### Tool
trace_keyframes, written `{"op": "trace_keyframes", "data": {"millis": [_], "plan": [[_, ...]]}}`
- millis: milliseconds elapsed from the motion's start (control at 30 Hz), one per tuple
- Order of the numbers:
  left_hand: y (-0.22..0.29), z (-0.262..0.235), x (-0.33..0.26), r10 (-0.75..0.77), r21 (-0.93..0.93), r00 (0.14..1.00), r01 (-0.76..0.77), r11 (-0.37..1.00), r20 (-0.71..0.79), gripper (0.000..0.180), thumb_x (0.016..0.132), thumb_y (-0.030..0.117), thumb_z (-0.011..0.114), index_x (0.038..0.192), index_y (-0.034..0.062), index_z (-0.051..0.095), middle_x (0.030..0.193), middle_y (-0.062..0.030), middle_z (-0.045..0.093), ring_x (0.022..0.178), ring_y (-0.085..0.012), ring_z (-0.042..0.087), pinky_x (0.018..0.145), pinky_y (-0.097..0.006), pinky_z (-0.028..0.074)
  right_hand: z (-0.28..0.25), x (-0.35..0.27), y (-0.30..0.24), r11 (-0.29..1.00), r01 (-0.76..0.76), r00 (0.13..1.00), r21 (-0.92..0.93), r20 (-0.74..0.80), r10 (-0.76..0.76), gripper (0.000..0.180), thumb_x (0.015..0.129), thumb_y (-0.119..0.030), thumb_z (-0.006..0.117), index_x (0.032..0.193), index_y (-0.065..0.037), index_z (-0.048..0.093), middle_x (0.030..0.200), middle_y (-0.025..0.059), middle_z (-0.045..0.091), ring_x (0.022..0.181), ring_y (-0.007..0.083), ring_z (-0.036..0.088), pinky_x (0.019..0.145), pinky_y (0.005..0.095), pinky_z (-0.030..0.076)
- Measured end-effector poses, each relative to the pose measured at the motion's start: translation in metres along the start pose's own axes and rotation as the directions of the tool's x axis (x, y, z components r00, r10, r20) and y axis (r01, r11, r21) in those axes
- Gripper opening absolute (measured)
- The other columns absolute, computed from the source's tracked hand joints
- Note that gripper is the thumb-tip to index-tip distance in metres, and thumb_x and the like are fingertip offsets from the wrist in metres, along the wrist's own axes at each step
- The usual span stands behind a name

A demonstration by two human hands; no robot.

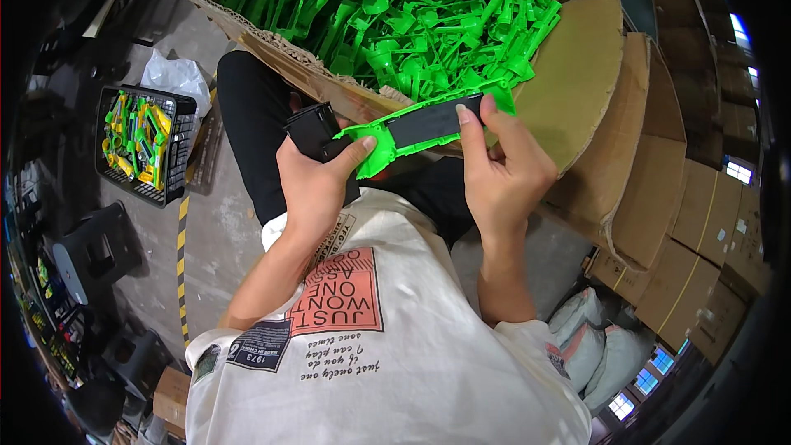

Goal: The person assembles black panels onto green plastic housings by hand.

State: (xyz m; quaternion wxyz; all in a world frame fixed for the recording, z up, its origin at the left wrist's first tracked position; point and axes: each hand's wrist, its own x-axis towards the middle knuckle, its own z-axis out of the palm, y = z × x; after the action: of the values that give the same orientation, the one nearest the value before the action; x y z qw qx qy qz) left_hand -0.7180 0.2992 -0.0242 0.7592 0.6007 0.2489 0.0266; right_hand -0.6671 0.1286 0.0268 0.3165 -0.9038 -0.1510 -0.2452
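Observation:
Above my lap, a long bright green plastic shell (378, 158) with raised edges is held at a slant. My left hand (313, 185) grips its left end, thumb on top of the green plastic. That same hand also holds dark black rectangular pieces (312, 130), apparently stacked; their exact kind cannot be made out. Inside the shell lies a flat black rectangular plate (424, 123). My right hand (512, 161) pinches the plate's right end and the shell's edge between thumb and fingers. Some of the right fingertips are hidden behind the shell.
A big cardboard box (589, 99) heaped with green plastic parts (395, 16) stands just ahead. To the left, a black basket (177, 144) holds yellow and green pieces, beside a clear plastic bag (175, 76). Stacked cartons (704, 222) and white sacks (606, 354) are at right.

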Motion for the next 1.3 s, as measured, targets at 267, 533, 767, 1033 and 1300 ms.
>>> {"op": "trace_keyframes", "data": {"millis": [267, 533, 767, 1033, 1300], "plan": [[0.005, -0.003, 0.002, -0.001, 0.034, 0.999, 0.0, 0.999, 0.045, 0.025, 0.072, -0.003, 0.075, 0.09, 0.0008, 0.057, 0.08, -0.0041, 0.062, 0.07, -0.0103, 0.059, 0.067, -0.024, 0.05, -0.026, 0.039, 0.018, 0.992, -0.121, 0.947, -0.046, 0.296, 0.129, 0.029, 0.071, -0.01, 0.079, 0.093, 0.0, 0.064, 0.068, 0.0044, 0.061, 0.053, 0.0105, 0.052, 0.049, 0.0257, 0.041], [0.017, -0.006, 0.007, 0.024, 0.047, 0.998, -0.026, 0.999, 0.051, 0.024, 0.07, 0.0, 0.078, 0.083, 0.0004, 0.058, 0.075, -0.0028, 0.062, 0.064, -0.008, 0.057, 0.06, -0.022, 0.048, -0.025, 0.088, 0.034, 0.832, -0.551, 0.361, -0.07, 0.878, 0.314, 0.037, 0.074, -0.022, 0.08, 0.06, -0.004, 0.051, 0.051, -0.0051, 0.042, 0.045, 0.0035, 0.038, 0.04, 0.0254, 0.028], [0.013, -0.012, 0.009, 0.034, 0.098, 0.998, -0.039, 0.994, 0.06, 0.025, 0.07, -0.001, 0.078, 0.086, 0.0, 0.059, 0.076, -0.0029, 0.063, 0.066, -0.0076, 0.058, 0.061, -0.022, 0.048, -0.022, 0.066, 0.047, 0.895, -0.445, 0.48, 0.043, 0.855, 0.197, 0.042, 0.073, -0.022, 0.081, 0.056, -0.004, 0.047, 0.05, -0.0029, 0.041, 0.046, 0.0036, 0.037, 0.041, 0.0262, 0.028], [0.015, -0.012, 0.01, 0.04, 0.127, 0.997, -0.049, 0.991, 0.072, 0.024, 0.07, -0.002, 0.077, 0.085, 0.0003, 0.058, 0.076, -0.0022, 0.063, 0.065, -0.0071, 0.057, 0.061, -0.021, 0.048, -0.023, 0.067, 0.049, 0.967, -0.253, 0.546, 0.024, 0.828, 0.122, 0.044, 0.076, -0.018, 0.08, 0.059, -0.008, 0.041, 0.051, -0.0021, 0.048, 0.047, 0.0038, 0.041, 0.042, 0.0239, 0.031], [0.017, -0.01, 0.008, 0.07, 0.107, 0.995, -0.078, 0.991, 0.077, 0.022, 0.07, -0.004, 0.076, 0.083, 0.0007, 0.058, 0.073, -0.0005, 0.061, 0.063, -0.0062, 0.056, 0.059, -0.021, 0.046, -0.024, 0.06, 0.05, 0.926, -0.376, 0.562, 0.043, 0.805, 0.191, 0.049, 0.07, -0.03, 0.081, 0.059, 0.001, 0.044, 0.053, 0.0066, 0.039, 0.048, 0.013, 0.036, 0.044, 0.0345, 0.03]]}}
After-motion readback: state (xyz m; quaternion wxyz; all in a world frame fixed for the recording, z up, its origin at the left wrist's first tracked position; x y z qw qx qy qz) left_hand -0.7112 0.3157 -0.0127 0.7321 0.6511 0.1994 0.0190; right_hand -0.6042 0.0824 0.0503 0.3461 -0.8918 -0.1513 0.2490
